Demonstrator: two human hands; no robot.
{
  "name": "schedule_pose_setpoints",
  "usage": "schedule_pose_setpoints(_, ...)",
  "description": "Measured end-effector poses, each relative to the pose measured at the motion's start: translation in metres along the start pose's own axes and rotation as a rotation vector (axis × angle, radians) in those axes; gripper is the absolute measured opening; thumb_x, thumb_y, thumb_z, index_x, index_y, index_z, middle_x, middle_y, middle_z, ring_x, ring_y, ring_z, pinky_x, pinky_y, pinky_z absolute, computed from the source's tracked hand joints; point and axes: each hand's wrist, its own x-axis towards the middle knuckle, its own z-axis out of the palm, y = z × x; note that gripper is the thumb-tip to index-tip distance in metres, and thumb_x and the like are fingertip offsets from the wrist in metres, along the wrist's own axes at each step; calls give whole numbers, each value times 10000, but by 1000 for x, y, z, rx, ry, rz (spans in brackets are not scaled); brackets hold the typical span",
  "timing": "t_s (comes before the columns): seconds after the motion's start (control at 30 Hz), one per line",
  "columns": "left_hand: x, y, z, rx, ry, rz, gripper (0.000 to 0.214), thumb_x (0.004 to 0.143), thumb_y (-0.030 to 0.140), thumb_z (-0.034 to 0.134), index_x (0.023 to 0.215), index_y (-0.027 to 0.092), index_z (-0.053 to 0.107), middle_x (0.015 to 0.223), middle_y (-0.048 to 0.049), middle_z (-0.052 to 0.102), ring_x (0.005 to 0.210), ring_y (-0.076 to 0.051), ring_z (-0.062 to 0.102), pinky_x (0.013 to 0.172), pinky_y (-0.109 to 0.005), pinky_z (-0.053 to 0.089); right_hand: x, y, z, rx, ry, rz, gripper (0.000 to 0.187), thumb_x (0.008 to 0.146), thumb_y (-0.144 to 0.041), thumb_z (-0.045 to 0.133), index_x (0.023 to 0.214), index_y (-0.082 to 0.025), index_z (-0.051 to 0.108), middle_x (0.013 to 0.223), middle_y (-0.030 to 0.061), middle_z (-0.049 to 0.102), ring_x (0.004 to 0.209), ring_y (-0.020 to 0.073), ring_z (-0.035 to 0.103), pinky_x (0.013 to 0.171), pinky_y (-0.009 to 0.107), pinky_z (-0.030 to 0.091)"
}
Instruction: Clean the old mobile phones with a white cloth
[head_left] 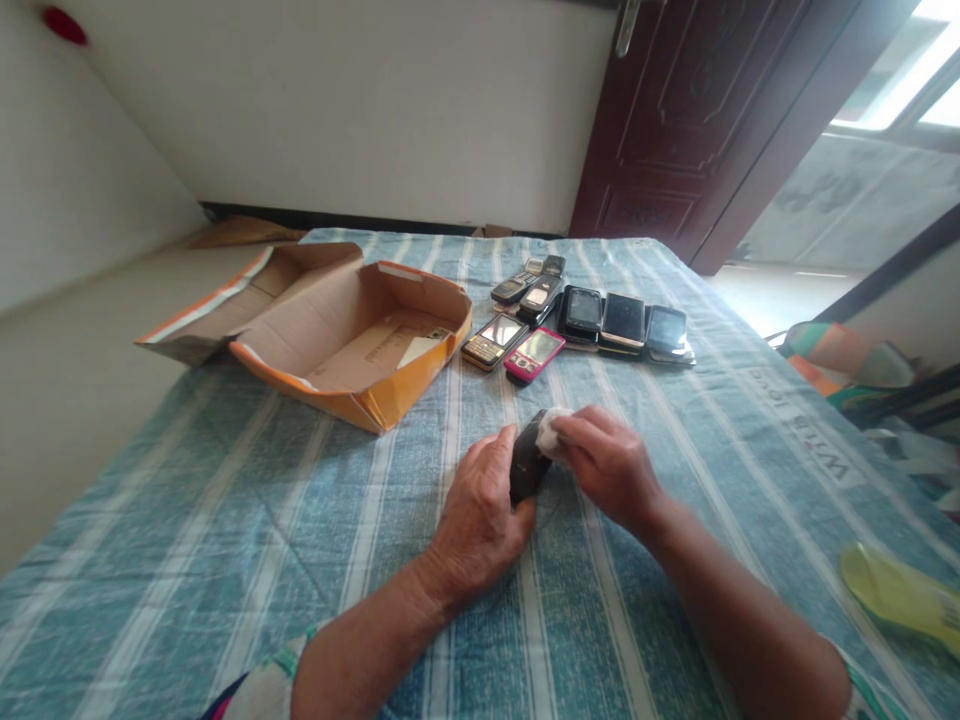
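Note:
My left hand [484,500] is closed around a dark mobile phone [528,462], gripping it by its sides just above the striped cloth. Pinched in my right hand [609,465] is a crumpled white tissue [551,432], which touches the upper end of that phone. Beyond my hands lie a pink phone [535,354] and a keypad phone with a gold-coloured front [495,341]. Behind these, several older dark phones [541,294] are heaped together. To their right, touchscreen phones [623,320] lie in stacks.
An open orange cardboard box [409,400] stands left of the phones, its lid folded back. A blue striped cloth [300,560] covers the surface. At the right edge lies a yellow translucent object [900,595]. A dark red door [690,120] is at the back.

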Motion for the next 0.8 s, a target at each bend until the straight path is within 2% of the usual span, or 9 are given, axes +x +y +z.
schedule_pose_setpoints(0.07, 0, -1, 0, 7, 6, 7, 665, 722, 116, 552, 1359, 119, 362, 1222, -173, 582, 1156, -308, 554, 978, -512, 483, -1, -9, 3, -95, -110, -112, 241, 944, -175, 445, 891, -204, 679, 799, 49, 594, 749, 167, 524, 649, 272, 425)
schedule_pose_setpoints(0.13, 0, -1, 1, 15, 9, 14, 664, 723, 113, 542, 1362, 117, 361, 1222, -172, 584, 1161, -310, 551, 984, -513, 477, -1, -13, 4, -196, -180, -161, 271, 942, -150, 429, 837, -197, 673, 791, 52, 579, 742, 172, 493, 620, 269, 385)
schedule_pose_setpoints(0.27, 1, -1, 1, 19, 5, 20, 674, 705, 99, 535, 1358, 117, 369, 1213, -165, 591, 1151, -309, 558, 983, -509, 479, 1, -10, 3, -273, -205, -164, 284, 940, -139, 426, 792, -191, 663, 780, 49, 561, 726, 175, 471, 591, 273, 342)
schedule_pose_setpoints(0.47, 1, -1, 2, 14, 6, 21, 681, 704, 83, 545, 1358, 147, 365, 1230, -156, 587, 1165, -300, 553, 983, -500, 485, 1, 5, 3, -257, -154, -41, 224, 937, -191, 477, 836, -191, 676, 779, 46, 558, 740, 179, 496, 616, 270, 360)
schedule_pose_setpoints(0.7, 1, -3, 3, 5, 23, 17, 677, 699, 87, 561, 1351, 145, 389, 1227, -159, 596, 1157, -302, 567, 984, -506, 486, -1, 35, -6, -221, 75, 167, 289, 890, -133, 430, 816, -204, 700, 759, 47, 576, 711, 173, 527, 635, 267, 384)
schedule_pose_setpoints(0.8, 0, -3, 3, -1, 21, 6, 683, 695, 81, 562, 1353, 151, 392, 1242, -157, 593, 1173, -305, 561, 987, -514, 483, -1, 48, -9, -255, 102, 256, 260, 856, -155, 461, 817, -221, 709, 733, 33, 578, 679, 166, 524, 624, 262, 383)
